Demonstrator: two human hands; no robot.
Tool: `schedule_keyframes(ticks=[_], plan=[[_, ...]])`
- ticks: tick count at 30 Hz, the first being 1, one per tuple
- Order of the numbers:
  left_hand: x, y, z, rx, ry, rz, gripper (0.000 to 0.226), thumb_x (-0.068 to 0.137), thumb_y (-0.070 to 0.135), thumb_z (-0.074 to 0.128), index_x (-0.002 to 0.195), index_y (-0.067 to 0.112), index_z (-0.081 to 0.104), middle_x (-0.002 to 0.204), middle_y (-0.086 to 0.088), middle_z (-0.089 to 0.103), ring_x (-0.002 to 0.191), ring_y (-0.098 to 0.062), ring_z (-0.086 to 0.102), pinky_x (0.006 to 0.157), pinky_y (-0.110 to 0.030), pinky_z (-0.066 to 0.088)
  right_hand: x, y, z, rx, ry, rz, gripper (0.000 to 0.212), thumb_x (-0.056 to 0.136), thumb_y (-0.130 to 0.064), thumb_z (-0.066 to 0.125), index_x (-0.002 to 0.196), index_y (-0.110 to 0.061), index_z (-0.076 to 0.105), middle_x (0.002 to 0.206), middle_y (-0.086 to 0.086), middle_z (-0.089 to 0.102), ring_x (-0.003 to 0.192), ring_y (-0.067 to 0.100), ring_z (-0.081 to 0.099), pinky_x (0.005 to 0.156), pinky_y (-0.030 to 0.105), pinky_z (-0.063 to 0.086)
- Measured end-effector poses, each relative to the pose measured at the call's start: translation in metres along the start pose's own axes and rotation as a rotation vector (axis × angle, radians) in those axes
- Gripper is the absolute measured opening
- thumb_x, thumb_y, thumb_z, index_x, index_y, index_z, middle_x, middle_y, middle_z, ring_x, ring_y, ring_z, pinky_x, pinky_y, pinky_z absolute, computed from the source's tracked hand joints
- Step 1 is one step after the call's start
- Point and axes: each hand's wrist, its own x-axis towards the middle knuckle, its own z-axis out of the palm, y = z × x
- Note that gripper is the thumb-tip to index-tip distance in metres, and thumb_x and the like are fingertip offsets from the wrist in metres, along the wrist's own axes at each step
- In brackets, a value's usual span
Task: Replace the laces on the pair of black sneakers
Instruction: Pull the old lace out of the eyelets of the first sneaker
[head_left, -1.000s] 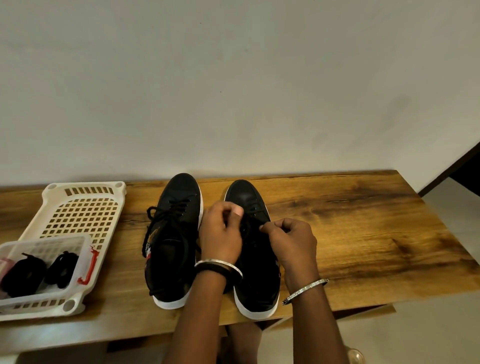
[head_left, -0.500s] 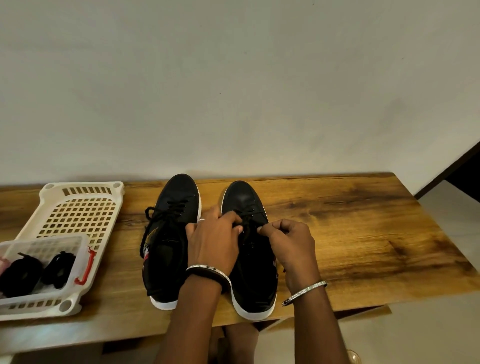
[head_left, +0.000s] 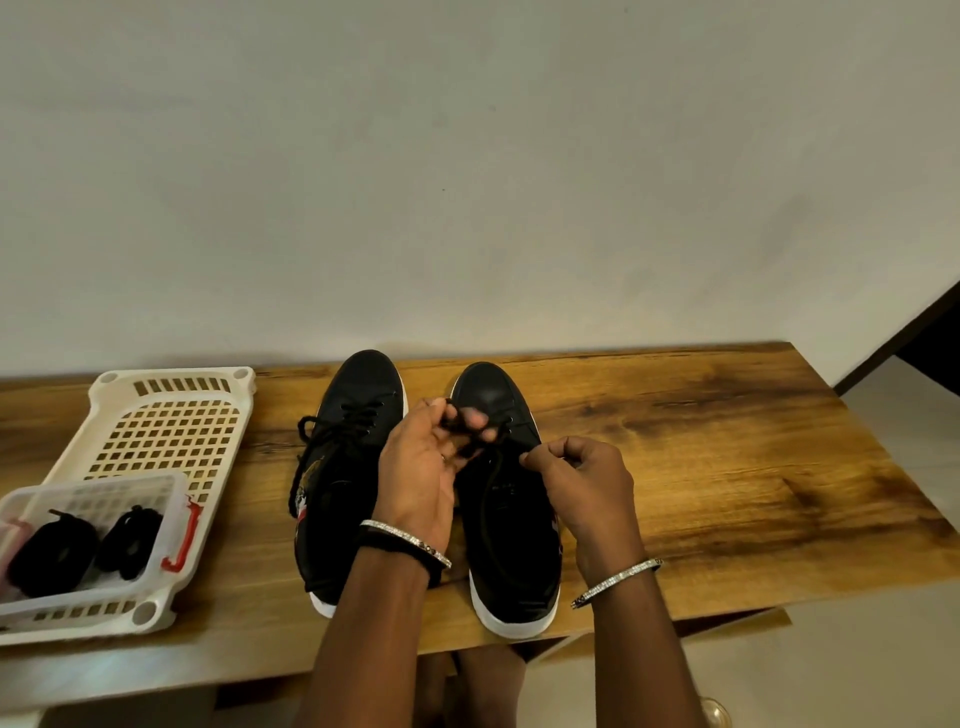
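Head view: at frame centre, a black lace (head_left: 455, 421) is pinched between the left hand (head_left: 418, 480) and right hand (head_left: 589, 486) over the right-of-frame sneaker (head_left: 511, 525). At lower left, two lace bundles (head_left: 52, 553) are held in a clear tub (head_left: 175, 512) set in a white basket (head_left: 171, 418).

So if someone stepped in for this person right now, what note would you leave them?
Hands: the left hand grips a bunch of lace above the front of the right sneaker; the right hand pinches a strand of it.
The left sneaker stands laced, ends loose.
Two spare bundles lie in the box on the tray.
Done: apparently nothing replaced.
Left: unlace both, fit the spares.
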Motion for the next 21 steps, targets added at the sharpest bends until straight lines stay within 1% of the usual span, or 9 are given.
schedule_keyframes(ticks=[2, 3, 5, 7, 10, 13, 16, 18, 21], plan=[[0.001, 0.002, -0.004, -0.064, 0.071, -0.003, 0.029, 0.102, 0.02, 0.043, 0.074, 0.016, 0.047, 0.058, 0.001, 0.048, 0.058, -0.017, 0.047, 0.068, -0.034, 0.051, 0.0, 0.001, 0.0, 0.001, -0.006, 0.001, 0.007, 0.076, -0.025, 0.079, 0.07, -0.023, 0.075, 0.072, -0.005, 0.074, 0.076, 0.016, 0.072, 0.081, 0.044, 0.06], [0.002, 0.003, -0.007, 0.048, 0.124, 0.051, 0.031, 0.102, 0.022, 0.045, 0.072, 0.017, 0.045, 0.056, 0.004, 0.041, 0.054, -0.014, 0.042, 0.06, -0.029, 0.049, 0.0, 0.001, 0.0, 0.001, -0.005, 0.002, 0.007, 0.076, -0.024, 0.079, 0.07, -0.022, 0.075, 0.072, -0.004, 0.074, 0.076, 0.017, 0.072, 0.081, 0.044, 0.06], [0.001, 0.003, -0.013, 0.488, 0.204, 0.275, 0.031, 0.098, 0.024, 0.056, 0.07, 0.019, 0.045, 0.057, 0.008, 0.041, 0.05, -0.008, 0.042, 0.048, -0.017, 0.042, 0.001, 0.001, 0.0, -0.004, 0.002, 0.0, 0.007, 0.076, -0.024, 0.079, 0.07, -0.022, 0.075, 0.074, -0.004, 0.074, 0.077, 0.016, 0.071, 0.082, 0.044, 0.06], [-0.001, 0.003, -0.017, 0.866, 0.19, 0.507, 0.018, 0.091, 0.027, 0.069, 0.082, 0.022, 0.053, 0.066, 0.011, 0.054, 0.056, -0.001, 0.053, 0.05, -0.012, 0.041, 0.001, 0.001, 0.001, -0.008, 0.004, 0.0, 0.006, 0.076, -0.025, 0.079, 0.072, -0.022, 0.076, 0.075, -0.004, 0.074, 0.077, 0.015, 0.071, 0.081, 0.043, 0.06], [-0.003, 0.0, -0.017, 1.319, 0.046, 0.486, 0.028, 0.085, 0.04, 0.072, 0.111, 0.038, 0.06, 0.091, 0.013, 0.067, 0.081, -0.005, 0.065, 0.067, -0.026, 0.056, 0.001, 0.001, 0.002, -0.016, 0.017, -0.006, 0.007, 0.076, -0.026, 0.078, 0.07, -0.024, 0.076, 0.073, -0.006, 0.074, 0.075, 0.014, 0.071, 0.08, 0.042, 0.06], [-0.005, 0.002, -0.014, 1.652, 0.023, 0.445, 0.017, 0.09, 0.049, 0.064, 0.101, 0.037, 0.068, 0.098, 0.013, 0.065, 0.086, -0.011, 0.063, 0.067, -0.028, 0.051, 0.0, 0.0, 0.002, -0.017, 0.021, -0.009, 0.007, 0.076, -0.027, 0.078, 0.07, -0.024, 0.075, 0.073, -0.006, 0.074, 0.076, 0.015, 0.071, 0.079, 0.043, 0.06], [-0.003, 0.003, -0.02, 1.68, 0.047, 0.438, 0.014, 0.094, 0.044, 0.061, 0.089, 0.032, 0.067, 0.094, 0.013, 0.056, 0.083, -0.011, 0.058, 0.064, -0.024, 0.04, -0.001, 0.0, 0.001, -0.023, 0.027, -0.007, 0.006, 0.076, -0.026, 0.077, 0.07, -0.024, 0.076, 0.073, -0.006, 0.074, 0.075, 0.015, 0.071, 0.079, 0.042, 0.06], [0.0, 0.002, -0.024, 1.523, 0.036, 0.486, 0.011, 0.096, 0.037, 0.059, 0.089, 0.029, 0.063, 0.093, 0.015, 0.048, 0.083, -0.007, 0.053, 0.062, -0.018, 0.036, -0.001, 0.0, 0.001, -0.022, 0.029, -0.01, 0.007, 0.077, -0.025, 0.077, 0.07, -0.024, 0.075, 0.073, -0.006, 0.074, 0.075, 0.015, 0.071, 0.078, 0.042, 0.06], [0.003, 0.002, -0.021, 1.175, 0.11, 0.506, 0.013, 0.097, 0.025, 0.056, 0.087, 0.018, 0.06, 0.098, 0.006, 0.05, 0.084, -0.008, 0.051, 0.065, -0.007, 0.032, -0.002, -0.002, 0.001, -0.032, 0.029, -0.013, 0.007, 0.078, -0.025, 0.077, 0.071, -0.025, 0.075, 0.074, -0.006, 0.073, 0.075, 0.015, 0.07, 0.078, 0.041, 0.06]])
